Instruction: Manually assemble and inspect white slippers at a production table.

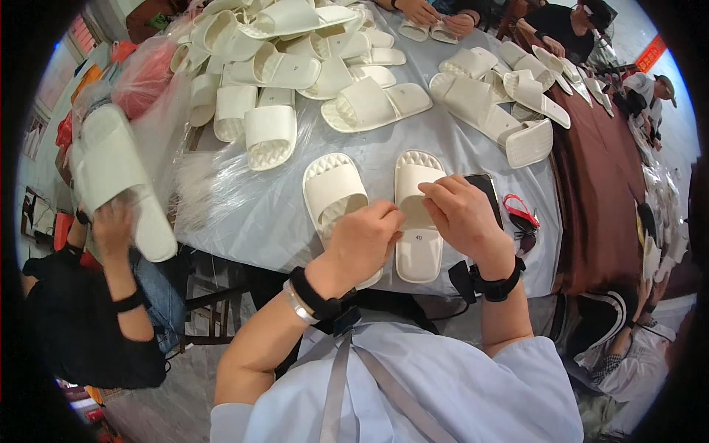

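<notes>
Two cream slide slippers lie side by side on the table in front of me, toes pointing away. The left slipper (pixel 334 190) is partly covered by my left hand (pixel 363 242). My left fingers are pinched together beside the inner edge of the right slipper (pixel 418 260); anything between them is hidden. Over the strap of that right slipper, my right hand (pixel 469 221) is closed with bent fingers. Its fingertips are at the strap, and I cannot make out what they hold. Dark printed marks show on the right slipper's insole.
A large heap of cream slippers (pixel 269 66) fills the table's far left, with more slippers (pixel 480 100) at the far right. A dark phone (pixel 484 193) and a red-and-black item (pixel 523 221) lie beside my right hand. At left, a co-worker's hand (pixel 112 229) holds another slipper (pixel 111 159).
</notes>
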`<state>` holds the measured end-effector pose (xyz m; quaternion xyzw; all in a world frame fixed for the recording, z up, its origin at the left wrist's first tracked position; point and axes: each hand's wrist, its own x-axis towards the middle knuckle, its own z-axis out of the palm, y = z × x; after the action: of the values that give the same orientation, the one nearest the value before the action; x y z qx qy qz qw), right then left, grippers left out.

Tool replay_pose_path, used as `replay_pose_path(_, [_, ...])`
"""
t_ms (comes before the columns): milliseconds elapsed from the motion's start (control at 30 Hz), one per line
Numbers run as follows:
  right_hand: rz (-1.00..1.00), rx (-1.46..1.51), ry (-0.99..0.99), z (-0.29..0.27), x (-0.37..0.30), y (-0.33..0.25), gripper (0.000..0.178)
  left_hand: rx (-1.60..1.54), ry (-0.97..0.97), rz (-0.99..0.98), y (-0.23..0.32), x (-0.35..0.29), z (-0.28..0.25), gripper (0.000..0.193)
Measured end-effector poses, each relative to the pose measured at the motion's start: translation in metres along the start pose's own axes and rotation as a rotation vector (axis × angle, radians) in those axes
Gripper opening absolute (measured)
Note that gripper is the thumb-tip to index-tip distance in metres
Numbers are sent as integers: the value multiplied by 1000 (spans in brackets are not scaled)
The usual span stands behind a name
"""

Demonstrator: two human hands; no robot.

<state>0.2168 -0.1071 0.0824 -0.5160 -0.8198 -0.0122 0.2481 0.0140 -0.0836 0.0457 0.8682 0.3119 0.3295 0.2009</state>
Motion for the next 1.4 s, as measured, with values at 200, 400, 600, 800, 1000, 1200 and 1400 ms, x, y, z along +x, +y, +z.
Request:
replay_pose_path(200, [-69, 94, -67, 17, 0, -11, 15, 120, -232, -56, -21, -16, 38, 17])
replay_pose_path(400, [-148, 308, -5, 32, 14, -27, 19, 10, -109, 1, -17, -14, 11, 7])
replay_pose_path(600, [-66, 407, -18, 36, 24, -18, 21, 25, 105, 8, -22, 10, -42, 7])
replay_pose_path(800, [0, 366, -2, 60, 38, -4, 16, -226, 169, -118, -44, 24, -31, 8])
replay_pose_path(1000, [0, 482, 16, 65, 43, -11, 16, -641, 200, -360, -68, 6, -10, 11])
replay_pose_path(1200, [65, 622, 57, 65, 48, -11, 18, -670, 202, -446, -68, 19, -4, 17])
replay_pose_path(1400, [161, 656, 69, 67, 38, -10, 17, -806, 253, -474, -59, 17, -3, 20])
